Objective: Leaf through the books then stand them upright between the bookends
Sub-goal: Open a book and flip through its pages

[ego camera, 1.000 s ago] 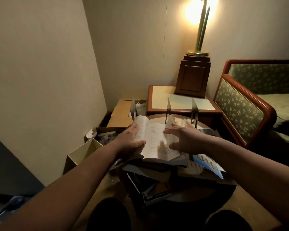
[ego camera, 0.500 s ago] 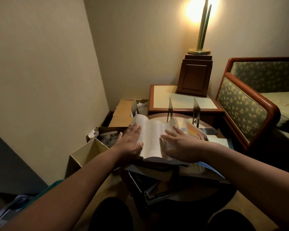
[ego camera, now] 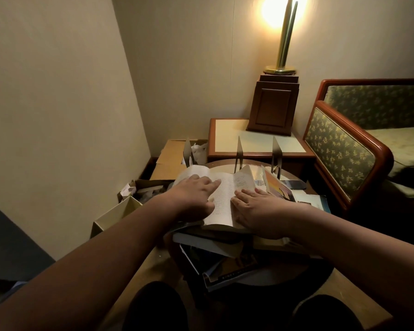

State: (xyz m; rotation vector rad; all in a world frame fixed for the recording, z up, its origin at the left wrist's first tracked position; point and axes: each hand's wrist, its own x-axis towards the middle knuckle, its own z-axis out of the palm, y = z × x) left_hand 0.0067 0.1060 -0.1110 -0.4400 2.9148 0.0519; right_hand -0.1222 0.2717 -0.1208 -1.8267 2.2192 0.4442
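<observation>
Far left, an open beige cardboard box (ego camera: 114, 215) sits on the floor and plays no part in the task. Next to it, the left hand (ego camera: 193, 197) lies flat on the left page of the open cream-paged paperback book (ego camera: 225, 194), fingers straight and pressing the leaf down. The book lies spread open, text up, on top of a loose heap of other books (ego camera: 225, 263) at the near edge of the round dark wooden table (ego camera: 221, 163). Behind it, at the table's far side, two thin grey metal bookends (ego camera: 239, 152) stand upright and well apart, with no book standing between them as far as can be seen; a third similar plate (ego camera: 188, 149) stands further left. The right hand (ego camera: 261, 209) rests palm down on the right page, fingers spread and relaxed, so neither hand grips anything. Just right of the book, a glossy book with an orange and blue cover (ego camera: 279, 188) lies tilted among more flat volumes.

My judgement is that the task is at an early stage: one book is being leafed through, none is shelved, and the whole heap remains to be paged through and stood between the bookends
</observation>
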